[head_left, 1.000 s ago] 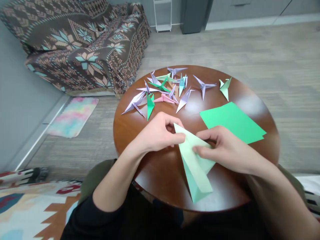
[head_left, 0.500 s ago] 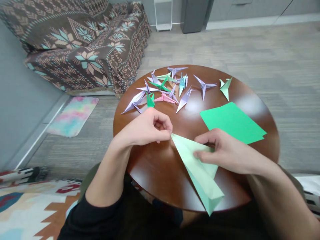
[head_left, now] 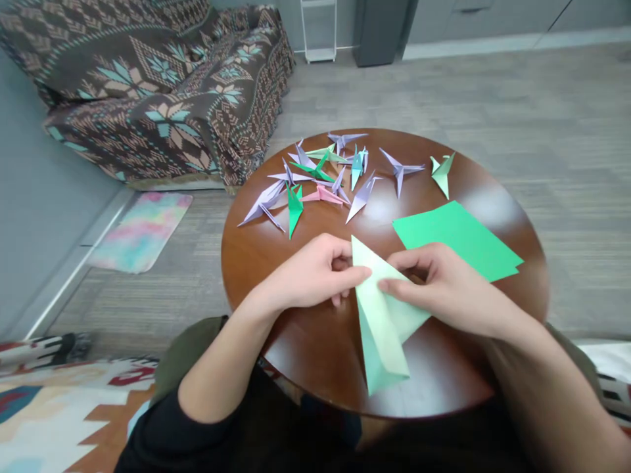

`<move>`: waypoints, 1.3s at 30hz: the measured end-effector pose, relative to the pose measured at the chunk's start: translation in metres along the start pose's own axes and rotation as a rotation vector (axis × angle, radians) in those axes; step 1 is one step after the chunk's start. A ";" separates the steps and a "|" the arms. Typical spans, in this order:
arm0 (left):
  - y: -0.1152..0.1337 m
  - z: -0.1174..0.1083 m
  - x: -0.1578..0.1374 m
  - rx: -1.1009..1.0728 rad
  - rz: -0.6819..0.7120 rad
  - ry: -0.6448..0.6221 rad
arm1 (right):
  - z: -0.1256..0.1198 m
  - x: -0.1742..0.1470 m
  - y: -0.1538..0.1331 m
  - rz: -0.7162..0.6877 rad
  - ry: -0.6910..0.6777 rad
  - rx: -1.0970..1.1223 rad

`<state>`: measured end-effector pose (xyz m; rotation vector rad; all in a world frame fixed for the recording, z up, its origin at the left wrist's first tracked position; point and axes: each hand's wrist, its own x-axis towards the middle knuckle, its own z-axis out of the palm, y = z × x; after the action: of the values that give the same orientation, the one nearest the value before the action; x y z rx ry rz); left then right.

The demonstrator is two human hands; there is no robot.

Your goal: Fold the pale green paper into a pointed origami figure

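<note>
A pale green sheet of folded paper [head_left: 382,322] is held above the near half of the round table, its pointed tip upward and its wider folded end toward me. My left hand [head_left: 328,272] pinches its left edge just below the tip, thumb on the front face. On the other side, my right hand [head_left: 434,286] grips the right part of the sheet, with the thumb in front and the fingers partly hidden behind. Bright green paper squares [head_left: 458,240] lie stacked just beyond my right hand.
Several folded paper cranes in purple, green and pink [head_left: 323,194] crowd the far left of the brown table [head_left: 276,246]. A light green crane [head_left: 442,174] sits at the far right. A sofa under a patterned cover [head_left: 172,118] stands on the floor behind.
The pale green paper has turned more upright and its near end has swung left. My left hand has moved right and lower, from the tip onto the paper's left edge.
</note>
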<state>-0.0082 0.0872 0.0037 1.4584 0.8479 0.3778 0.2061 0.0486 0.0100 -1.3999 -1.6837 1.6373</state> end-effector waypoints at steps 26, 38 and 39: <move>0.002 -0.005 0.000 -0.153 0.283 0.326 | 0.007 -0.019 -0.011 -0.246 0.698 -0.354; -0.011 0.017 -0.002 -0.511 0.242 0.079 | 0.037 -0.029 -0.005 -0.722 0.891 -1.057; -0.014 0.017 -0.001 -0.520 0.207 0.137 | 0.040 -0.026 -0.004 -0.726 0.874 -1.048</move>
<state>-0.0001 0.0727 -0.0109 1.0415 0.6425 0.7979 0.1825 0.0074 0.0132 -1.2730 -2.0683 -0.3388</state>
